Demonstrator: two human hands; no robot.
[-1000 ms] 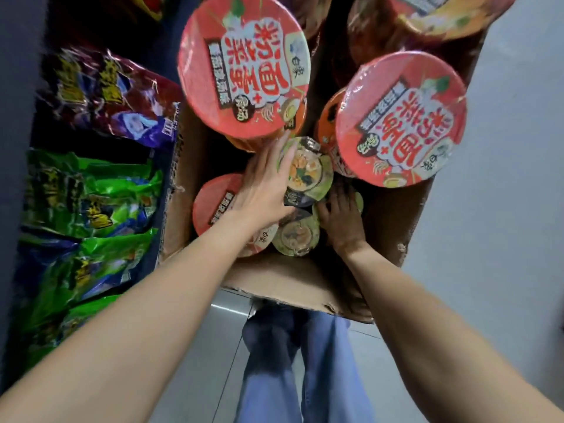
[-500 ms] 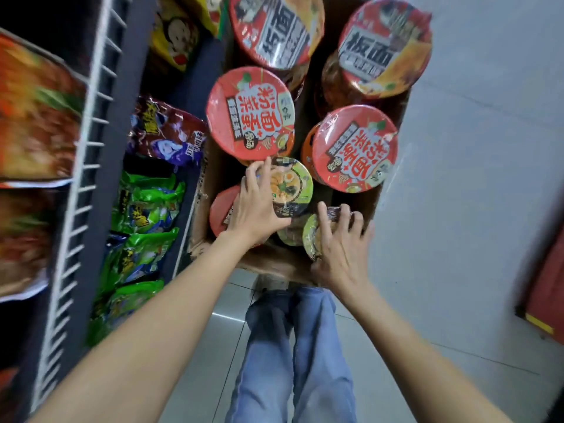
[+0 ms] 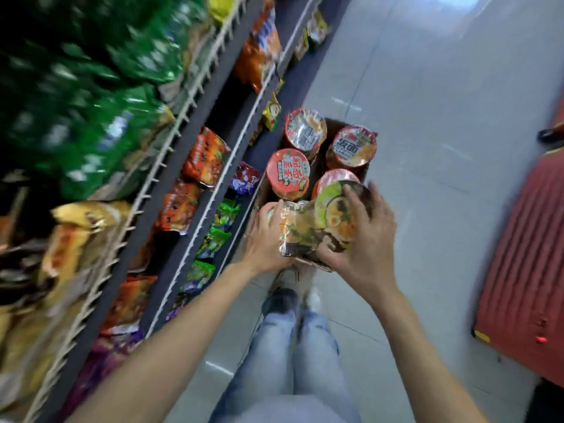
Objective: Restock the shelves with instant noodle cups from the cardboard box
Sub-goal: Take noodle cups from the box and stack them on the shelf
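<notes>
Both hands lifting noodle cups: right hand (image 3: 363, 251) fingers spread, clamped over green-lid cup (image 3: 332, 212); left hand (image 3: 265, 239) fingers wrapped round wrapped cup (image 3: 294, 230) alongside.

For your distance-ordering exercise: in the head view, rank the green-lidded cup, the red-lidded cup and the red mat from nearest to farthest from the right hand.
1. Green-lidded cup, under the right hand.
2. Red-lidded cup, in the box, up-left.
3. Red mat, far right floor.

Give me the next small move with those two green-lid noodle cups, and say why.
Probably swing both cups left toward the shelves. The left hand grips one green-lid cup, the right hand grips the other, and both are already lifted above the cardboard box.
</notes>
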